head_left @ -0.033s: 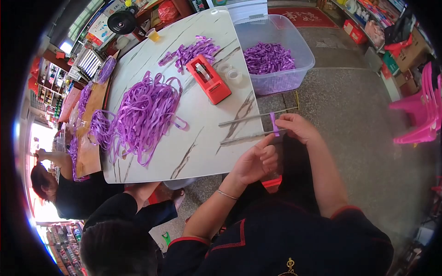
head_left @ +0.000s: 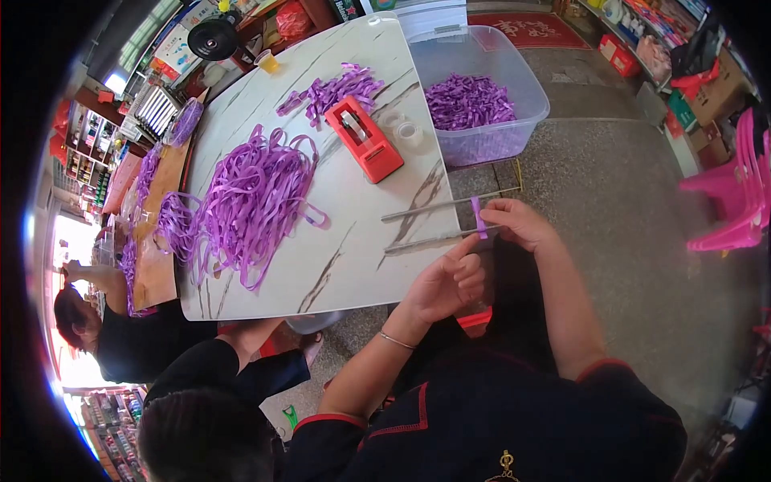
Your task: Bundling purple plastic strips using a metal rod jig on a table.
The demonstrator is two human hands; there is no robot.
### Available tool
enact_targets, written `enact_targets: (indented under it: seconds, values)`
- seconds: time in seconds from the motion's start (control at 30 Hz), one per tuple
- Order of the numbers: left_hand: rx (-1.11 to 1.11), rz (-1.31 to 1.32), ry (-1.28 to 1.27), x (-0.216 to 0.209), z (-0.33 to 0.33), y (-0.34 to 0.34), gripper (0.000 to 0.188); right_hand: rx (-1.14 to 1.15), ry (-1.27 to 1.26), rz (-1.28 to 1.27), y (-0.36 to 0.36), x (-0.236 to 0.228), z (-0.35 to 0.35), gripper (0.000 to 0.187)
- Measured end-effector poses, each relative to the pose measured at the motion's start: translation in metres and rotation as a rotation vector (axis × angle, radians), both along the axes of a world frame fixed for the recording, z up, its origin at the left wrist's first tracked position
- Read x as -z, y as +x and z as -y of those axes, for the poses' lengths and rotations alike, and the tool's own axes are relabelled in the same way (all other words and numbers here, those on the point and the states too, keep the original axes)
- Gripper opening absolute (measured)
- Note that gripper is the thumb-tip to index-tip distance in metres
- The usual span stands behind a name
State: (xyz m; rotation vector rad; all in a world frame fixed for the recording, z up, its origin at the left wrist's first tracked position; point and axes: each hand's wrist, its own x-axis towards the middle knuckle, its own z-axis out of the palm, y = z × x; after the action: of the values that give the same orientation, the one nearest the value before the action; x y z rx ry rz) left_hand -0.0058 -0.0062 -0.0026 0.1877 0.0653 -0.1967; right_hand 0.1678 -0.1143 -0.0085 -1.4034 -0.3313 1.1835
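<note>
A short purple ribbon [head_left: 479, 217] is wrapped round two thin parallel metal rods [head_left: 422, 210] that jut past the table's right edge. My right hand [head_left: 522, 225] pinches the ribbon's right side between thumb and fingers. From below, my left hand [head_left: 450, 285] reaches up, palm partly showing; its index finger is stretched to the ribbon's lower end by the nearer rod, the other fingers loosely bent and holding nothing. On the white marbled table [head_left: 345, 265] lie a large heap of purple ribbon loops [head_left: 257, 201] and a smaller pile [head_left: 341, 88]. Between these and my hands stands a red tape dispenser [head_left: 365, 140].
Tape rolls [head_left: 408, 132] lie beside the dispenser. A clear plastic tub [head_left: 514, 132] with purple ribbon pieces stands past the table's right edge. A cup [head_left: 267, 62] and black fan [head_left: 213, 40] are at the back. Two people sit at left; pink stools [head_left: 735, 197] stand far right.
</note>
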Motion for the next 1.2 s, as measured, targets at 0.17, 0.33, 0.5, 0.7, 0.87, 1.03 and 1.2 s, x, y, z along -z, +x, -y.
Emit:
enact_targets:
  seconds: [0.17,0.33,0.5,0.7,0.87,1.03,1.2]
  values:
    - [0.009,0.000,-0.009,0.001,0.001,0.001,0.050,-0.016,0.275,-0.502,0.006,0.076,-0.010,0.012]
    - [0.007,-0.013,-0.019,0.000,0.002,0.002,0.051,0.036,0.429,-0.652,-0.016,0.103,-0.016,0.015]
    - [-0.001,0.015,-0.016,0.001,0.000,0.001,0.047,-0.011,0.221,-0.484,-0.021,0.098,-0.025,0.029]
    - [-0.030,-0.013,0.056,0.000,0.001,0.002,0.038,-0.011,0.343,-0.589,-0.010,0.028,-0.009,0.037]
    - [-0.001,-0.088,0.098,-0.006,0.001,0.000,0.045,-0.044,0.226,-0.477,0.002,0.028,-0.009,0.032]
    - [0.026,-0.245,0.305,-0.019,0.010,-0.001,0.047,0.007,0.261,-0.451,0.020,0.029,0.018,0.029]
    - [-0.077,-0.061,1.128,-0.039,0.014,0.007,0.054,-0.186,0.114,0.102,0.015,-0.033,0.053,0.043]
